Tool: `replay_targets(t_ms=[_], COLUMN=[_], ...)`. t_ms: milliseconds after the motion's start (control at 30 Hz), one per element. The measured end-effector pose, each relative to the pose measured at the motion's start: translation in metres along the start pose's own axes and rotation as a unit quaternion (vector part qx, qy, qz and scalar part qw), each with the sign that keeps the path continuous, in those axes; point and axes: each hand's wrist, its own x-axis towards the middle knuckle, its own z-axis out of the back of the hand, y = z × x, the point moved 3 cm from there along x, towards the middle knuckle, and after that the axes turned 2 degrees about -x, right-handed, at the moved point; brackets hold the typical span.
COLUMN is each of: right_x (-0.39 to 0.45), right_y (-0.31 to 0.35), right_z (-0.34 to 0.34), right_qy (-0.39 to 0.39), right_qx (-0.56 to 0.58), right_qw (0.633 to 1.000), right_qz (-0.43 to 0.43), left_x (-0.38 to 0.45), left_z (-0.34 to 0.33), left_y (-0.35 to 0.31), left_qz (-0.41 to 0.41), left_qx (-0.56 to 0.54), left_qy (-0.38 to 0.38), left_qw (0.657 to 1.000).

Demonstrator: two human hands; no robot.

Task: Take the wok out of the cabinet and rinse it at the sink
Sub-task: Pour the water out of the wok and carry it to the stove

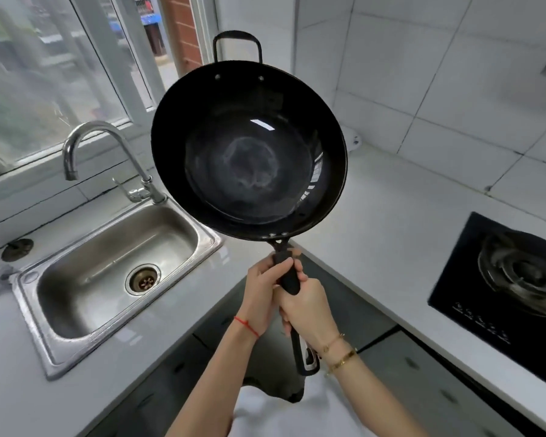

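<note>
The wok (249, 149) is held in the air above the desk (375, 222), right of the sink (108, 266). Its long handle (289, 279), running back toward the body, is grasped by both grips: left hand (265, 291) foremost, right hand (309, 310) behind. The bowl must be swung left.

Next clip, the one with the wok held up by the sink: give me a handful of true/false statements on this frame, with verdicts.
1. Both hands grip the wok's handle. True: the left hand and right hand both hold the wok.
2. The wok sits in the sink. False: it is held up in the air, right of the sink.
3. Water runs from the tap. False: no stream shows at the tap.
4. A stove lies at the right. True: the stove is set in the counter.
</note>
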Motion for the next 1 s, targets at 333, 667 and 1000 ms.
replay_targets(t_ms=[333, 667, 1000], right_x=[0.006, -0.001, -0.037], right_y=[-0.004, -0.003, -0.022], right_z=[0.004, -0.002, 0.006], right_qy=[-0.111, -0.219, -0.343], right_qx=[0.038, 0.089, 0.14], right_qw=[0.992, 0.968, 0.92], right_qz=[-0.05, -0.086, -0.129], left_x=[0.032, 0.046, 0.03], left_z=[-0.002, -0.009, -0.039], left_y=[0.01, 0.014, 0.039], left_qz=[0.093, 0.159, 0.235], left_qx=[0.039, 0.049, 0.09], left_qy=[0.082, 0.177, 0.289], left_qw=[0.991, 0.97, 0.924])
